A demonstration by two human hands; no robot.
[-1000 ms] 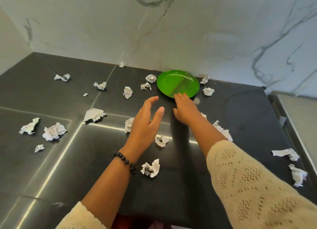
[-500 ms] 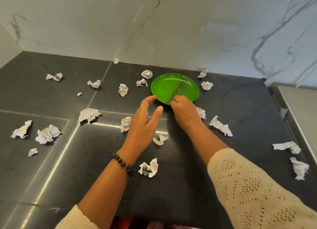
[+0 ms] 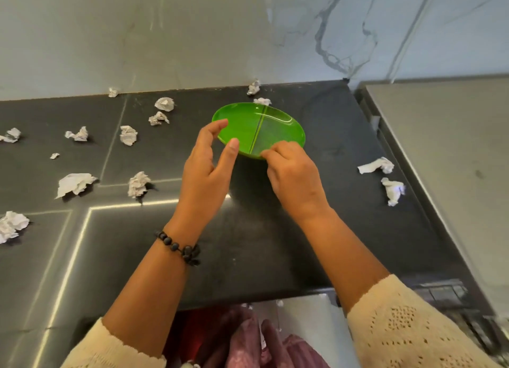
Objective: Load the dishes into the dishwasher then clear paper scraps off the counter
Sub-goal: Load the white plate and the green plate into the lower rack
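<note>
Pinching glossy round green plate (image 3: 242, 128) — right hand (image 3: 294, 175), crumpled paper scraps (image 3: 139, 184) around

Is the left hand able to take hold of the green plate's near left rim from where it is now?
Probably yes: the left hand is open beside the green plate, with nothing between them.

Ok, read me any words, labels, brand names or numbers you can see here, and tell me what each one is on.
None can be read.
Crumpled paper scraps: grey marks that could be print, too small and blurred to read.
Green plate: no lettering, only a divider ridge.
Dark counter: no text or sign.
Marble wall: no text or sign.
</note>
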